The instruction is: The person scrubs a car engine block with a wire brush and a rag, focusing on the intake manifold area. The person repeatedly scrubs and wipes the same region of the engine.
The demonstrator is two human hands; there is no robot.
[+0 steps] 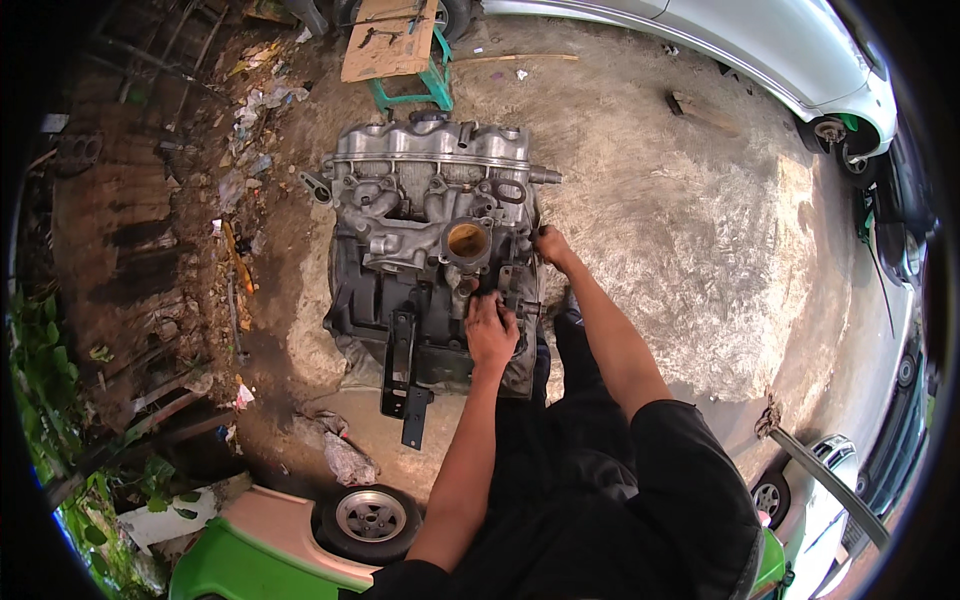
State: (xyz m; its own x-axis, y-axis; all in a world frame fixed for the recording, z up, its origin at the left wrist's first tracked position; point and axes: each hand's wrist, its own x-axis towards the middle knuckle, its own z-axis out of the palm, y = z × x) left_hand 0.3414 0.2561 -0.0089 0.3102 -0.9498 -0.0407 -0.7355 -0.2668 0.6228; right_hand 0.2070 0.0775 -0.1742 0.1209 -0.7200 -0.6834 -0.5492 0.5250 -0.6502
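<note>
A greasy car engine [400, 250] sits upright on the ground in front of me, with a silvery ribbed cover along its far side. A round, brownish-stained metal opening [467, 241] faces up near its middle. Just below that opening, my left hand [491, 332] reaches onto the engine's near side, fingers bent down among the parts; its fingertips and whatever they grip are hidden. My right hand [551, 247] is closed at the engine's right edge, on something too small to make out. Left of my left hand, a black slotted metal bracket [402, 375] sticks out toward me.
Beyond the engine stands a green stool [436, 85] with a wooden board [388, 45] carrying dark tools. A silver car [760, 50] is at the far right. Litter and planks line the left; a green vehicle [250, 550] with a wheel [370, 517] is behind at lower left.
</note>
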